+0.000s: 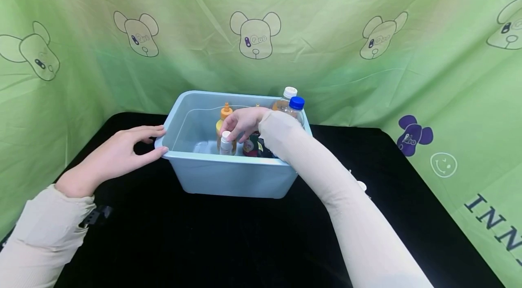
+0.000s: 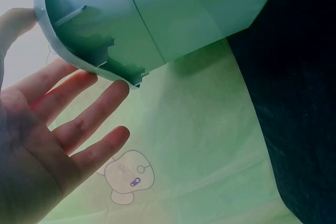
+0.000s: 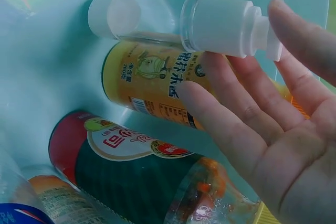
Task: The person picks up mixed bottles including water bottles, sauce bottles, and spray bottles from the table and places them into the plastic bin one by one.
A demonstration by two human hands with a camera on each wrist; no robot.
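Note:
My left hand [image 1: 118, 154] rests at the left rim of a light blue plastic bin [image 1: 228, 177], thumb and fingertips touching the edge with the fingers fairly straight. Inside the bin, my right hand [image 1: 244, 122] pinches a small clear pump bottle [image 3: 220, 22] by its white top, thumb and index finger at the pump head. The remaining fingers are spread loosely beside it. Right behind stands a yellow squeeze bottle [image 3: 152, 80] with an orange nozzle cap [image 1: 226, 111]. A sauce bottle [image 3: 126, 166] with a green and red label stands nearby, partly under the hand.
At the bin's right end stand a bottle with a blue cap [image 1: 297, 103] and another with a white cap [image 1: 290, 93]. A small white object [image 1: 361, 186] lies on the black tabletop [image 1: 212, 238], partly behind my right forearm. Green printed cloth [image 1: 326, 29] hangs around the table.

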